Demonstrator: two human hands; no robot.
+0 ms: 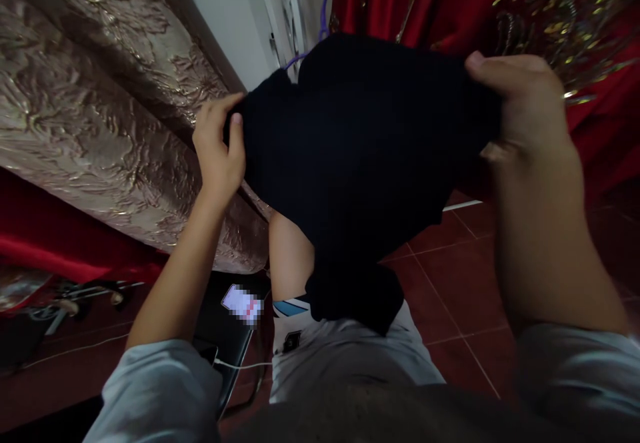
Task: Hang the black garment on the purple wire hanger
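A dark navy or black piece of clothing is stretched out between my two hands, above my lap. My left hand pinches its left edge between thumb and fingers. At the right edge, my right hand grips the cloth with the thumb on top; its other fingers are partly hidden and a little blurred. The lower part of the garment droops onto my light shorts. Its exact kind is hard to make out in the dim light.
Patterned beige-pink curtain fabric hangs at left, red cloth with gold trim at right. A purple hanger shows behind the garment. A lit phone lies on a black surface beside me, near a white cable. Red tiles cover the floor.
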